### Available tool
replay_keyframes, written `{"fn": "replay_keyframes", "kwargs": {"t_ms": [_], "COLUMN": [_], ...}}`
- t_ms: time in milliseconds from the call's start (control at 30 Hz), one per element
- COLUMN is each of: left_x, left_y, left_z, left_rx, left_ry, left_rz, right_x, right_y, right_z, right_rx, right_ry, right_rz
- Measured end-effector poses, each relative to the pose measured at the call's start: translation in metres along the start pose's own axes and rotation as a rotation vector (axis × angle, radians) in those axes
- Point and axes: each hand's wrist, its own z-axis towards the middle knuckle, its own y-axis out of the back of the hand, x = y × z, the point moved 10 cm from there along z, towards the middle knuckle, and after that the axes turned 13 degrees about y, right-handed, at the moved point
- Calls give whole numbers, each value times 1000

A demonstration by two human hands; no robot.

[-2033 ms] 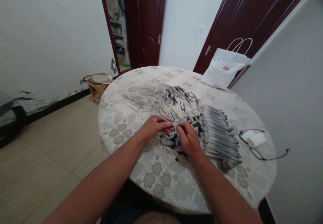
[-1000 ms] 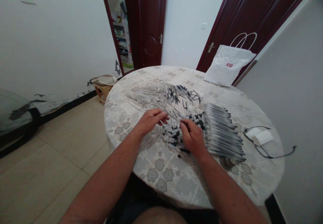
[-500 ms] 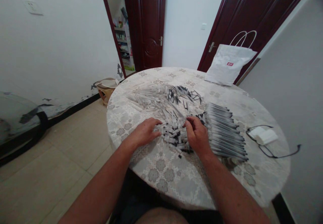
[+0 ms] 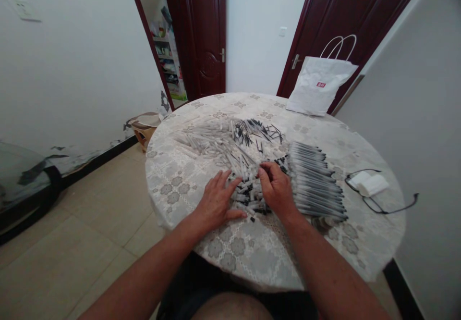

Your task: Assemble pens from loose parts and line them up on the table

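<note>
My left hand (image 4: 216,202) lies with its fingers spread at the left edge of a pile of pen caps (image 4: 255,196), clear and black. Curled at the right side of that pile, my right hand (image 4: 277,188) has thumb and forefinger together; anything in the pinch is too small to make out. Beyond the hands lies a loose heap of whitish pen barrels (image 4: 201,140). Thin black-ended pen refills (image 4: 248,132) are scattered behind the caps. To the right of my right hand, capped pens (image 4: 315,183) lie side by side in a long stack.
A patterned cloth covers the round table (image 4: 230,255). Black-framed glasses (image 4: 382,209) and a folded white tissue (image 4: 372,185) rest at the right. At the back right stands a white paper bag (image 4: 320,87). A stool (image 4: 144,125) is beyond the left edge.
My left hand has spread its fingers and come down over the left edge of the caps. My right hand stays pinched beside the pile. The whole view has shifted slightly.
</note>
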Motion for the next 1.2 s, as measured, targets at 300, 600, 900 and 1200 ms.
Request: {"fn": "replay_keyframes", "kwargs": {"t_ms": [300, 600, 900, 1200], "left_x": [-19, -18, -4, 11], "left_y": [-28, -27, -10, -3], "left_z": [25, 55, 60, 65], "left_rx": [-34, -110, -194, -233], "left_ry": [94, 114, -31, -68], "left_rz": [116, 117, -98, -265], "right_x": [-7, -10, -12, -16], "right_y": [2, 8, 10, 2], "right_z": [0, 1, 2, 0], "right_rx": [-34, -59, -60, -18], "right_ry": [-12, -28, -48, -46], "right_rz": [13, 18, -8, -29]}}
